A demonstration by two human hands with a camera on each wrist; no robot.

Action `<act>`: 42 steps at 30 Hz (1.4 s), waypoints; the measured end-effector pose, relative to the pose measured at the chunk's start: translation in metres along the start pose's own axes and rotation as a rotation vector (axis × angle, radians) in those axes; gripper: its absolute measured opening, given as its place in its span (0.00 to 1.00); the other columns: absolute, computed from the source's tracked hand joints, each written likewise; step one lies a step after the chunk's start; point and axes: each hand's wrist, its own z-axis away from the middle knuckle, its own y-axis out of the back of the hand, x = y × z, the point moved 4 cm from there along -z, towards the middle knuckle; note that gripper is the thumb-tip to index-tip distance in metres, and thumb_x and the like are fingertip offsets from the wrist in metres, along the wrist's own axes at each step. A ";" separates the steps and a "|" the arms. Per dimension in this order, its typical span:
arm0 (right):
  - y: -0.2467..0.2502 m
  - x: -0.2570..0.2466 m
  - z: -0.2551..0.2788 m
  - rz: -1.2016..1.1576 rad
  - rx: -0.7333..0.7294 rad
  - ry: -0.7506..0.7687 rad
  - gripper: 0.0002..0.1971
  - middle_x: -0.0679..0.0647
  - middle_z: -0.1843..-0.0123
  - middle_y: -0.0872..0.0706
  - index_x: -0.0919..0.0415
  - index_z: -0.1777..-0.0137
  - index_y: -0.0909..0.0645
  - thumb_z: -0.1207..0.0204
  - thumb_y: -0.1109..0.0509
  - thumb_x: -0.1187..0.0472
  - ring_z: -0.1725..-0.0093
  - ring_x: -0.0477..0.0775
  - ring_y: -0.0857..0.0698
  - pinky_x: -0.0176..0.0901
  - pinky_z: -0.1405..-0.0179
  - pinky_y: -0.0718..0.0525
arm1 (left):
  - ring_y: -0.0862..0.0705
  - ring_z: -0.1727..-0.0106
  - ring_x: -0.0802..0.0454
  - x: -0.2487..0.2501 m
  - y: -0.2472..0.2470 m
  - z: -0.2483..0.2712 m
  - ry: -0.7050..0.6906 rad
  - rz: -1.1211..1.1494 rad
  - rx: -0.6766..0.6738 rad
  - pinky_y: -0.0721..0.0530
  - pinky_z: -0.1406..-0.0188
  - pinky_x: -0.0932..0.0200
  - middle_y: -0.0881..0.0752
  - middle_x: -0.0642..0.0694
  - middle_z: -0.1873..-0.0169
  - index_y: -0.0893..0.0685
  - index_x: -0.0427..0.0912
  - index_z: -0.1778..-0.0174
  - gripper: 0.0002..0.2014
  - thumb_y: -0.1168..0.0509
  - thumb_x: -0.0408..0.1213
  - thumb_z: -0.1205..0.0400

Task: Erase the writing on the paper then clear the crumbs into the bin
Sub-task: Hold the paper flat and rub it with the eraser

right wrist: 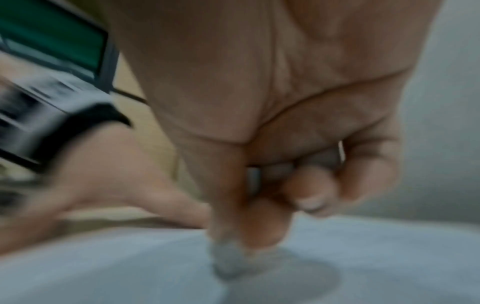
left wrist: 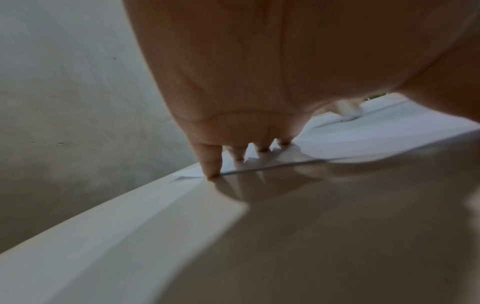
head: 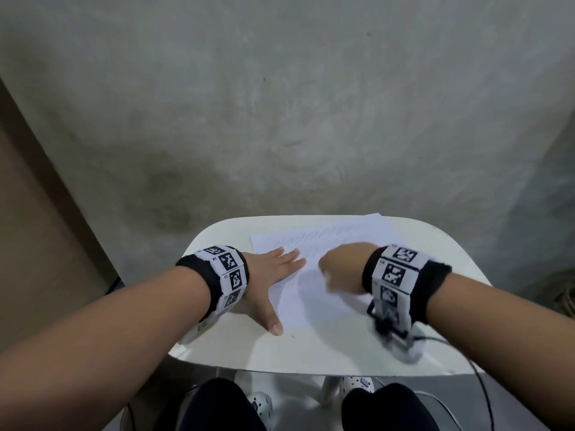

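two hands on it: left hand spread flat pinning the paper on the table, right hand pinching the eraser mid-sheet; short strokes away from the pinned edge should prevent creasing.

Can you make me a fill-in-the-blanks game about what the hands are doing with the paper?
1. The left hand lies flat with its fingers spread, pressing down the ____.
2. The right hand pinches a small grey ____ and rubs it on the sheet.
3. The paper lies on a white ____.
4. Both wrists wear bands with black and ____ square patterns.

Missing words: paper; eraser; table; white
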 end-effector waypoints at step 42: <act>-0.010 0.042 0.013 -0.043 -0.199 -0.065 0.23 0.62 0.40 0.19 0.61 0.22 0.34 0.16 0.40 0.60 0.38 0.58 0.22 0.44 0.55 0.26 | 0.65 0.13 0.49 0.075 0.059 -0.066 -0.016 -0.041 0.149 0.57 0.16 0.39 0.66 0.55 0.14 0.65 0.58 0.14 0.63 0.26 0.68 0.32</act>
